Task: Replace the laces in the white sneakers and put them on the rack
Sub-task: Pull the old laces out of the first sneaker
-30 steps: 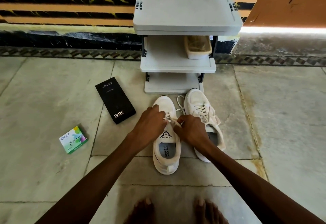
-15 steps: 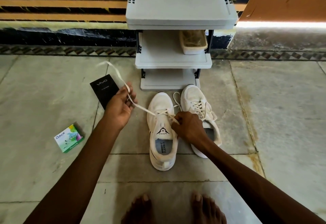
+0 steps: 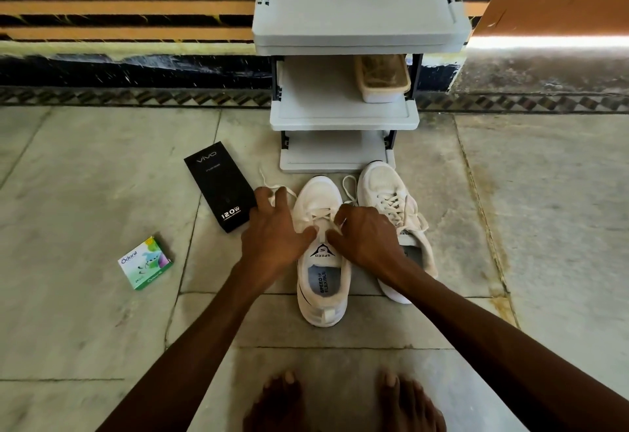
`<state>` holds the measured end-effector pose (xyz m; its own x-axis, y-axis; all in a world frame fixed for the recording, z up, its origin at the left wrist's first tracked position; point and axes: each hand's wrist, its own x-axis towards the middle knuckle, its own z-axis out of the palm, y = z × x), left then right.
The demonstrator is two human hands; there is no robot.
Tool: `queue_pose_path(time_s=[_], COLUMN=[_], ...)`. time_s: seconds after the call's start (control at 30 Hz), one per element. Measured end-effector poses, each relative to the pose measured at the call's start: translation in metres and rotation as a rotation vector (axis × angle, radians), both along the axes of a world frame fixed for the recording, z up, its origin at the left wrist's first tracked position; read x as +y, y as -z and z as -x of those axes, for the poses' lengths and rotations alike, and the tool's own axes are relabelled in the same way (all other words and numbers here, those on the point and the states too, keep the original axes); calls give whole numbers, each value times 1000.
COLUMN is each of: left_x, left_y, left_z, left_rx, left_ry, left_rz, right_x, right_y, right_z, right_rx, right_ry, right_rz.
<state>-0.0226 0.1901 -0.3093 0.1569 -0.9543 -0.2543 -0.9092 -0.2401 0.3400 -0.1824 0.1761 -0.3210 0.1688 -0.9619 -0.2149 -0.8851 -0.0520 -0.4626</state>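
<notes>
- The near sneaker (image 3: 322, 299) stands on the floor tiles with its toe toward the rack (image 3: 343, 118), and both hands meet over its eyelets.
- The left hand (image 3: 275, 232) has its fingers spread, with the thumb against the tongue. A loop of the lace (image 3: 284, 189) runs out past its fingertips onto the floor. Whether those fingers actually grip it I cannot tell.
- The right hand (image 3: 366, 239) is curled, pinching a short bit of the lace between thumb and forefinger just above the tongue.
- The far sneaker (image 3: 383, 186) (fully laced) sits just beside the right hand, with its toe at the rack's bottom shelf.
- The near sneaker's tongue reads "SPEED" under a triangular logo, and its insole reads "SPEED FLEXIBLE".
- A black box (image 3: 221, 190) just beside the left hand's fingers reads "vivo" and "120W".
- A small green packet (image 3: 145, 262), well apart to the left, reads "Odonil".
- A cream tub (image 3: 383, 82) sits on the rack's middle shelf.
</notes>
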Motion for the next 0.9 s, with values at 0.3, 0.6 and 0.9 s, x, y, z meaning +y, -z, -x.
queue_pose_path(time_s=[0.3, 0.6, 0.9], left_x=[-6, -11, 0], left_y=[27, 33, 31], left_z=[10, -10, -2], left_rx=[180, 436, 389], left_ry=[-102, -180, -125], left_rz=[87, 45, 138], right_x=[-5, -12, -17], right_y=[2, 6, 0], right_z=[-7, -2, -13], right_rx=[-64, -64, 198], right_ry=[-22, -175, -347], right_rz=[48, -18, 35])
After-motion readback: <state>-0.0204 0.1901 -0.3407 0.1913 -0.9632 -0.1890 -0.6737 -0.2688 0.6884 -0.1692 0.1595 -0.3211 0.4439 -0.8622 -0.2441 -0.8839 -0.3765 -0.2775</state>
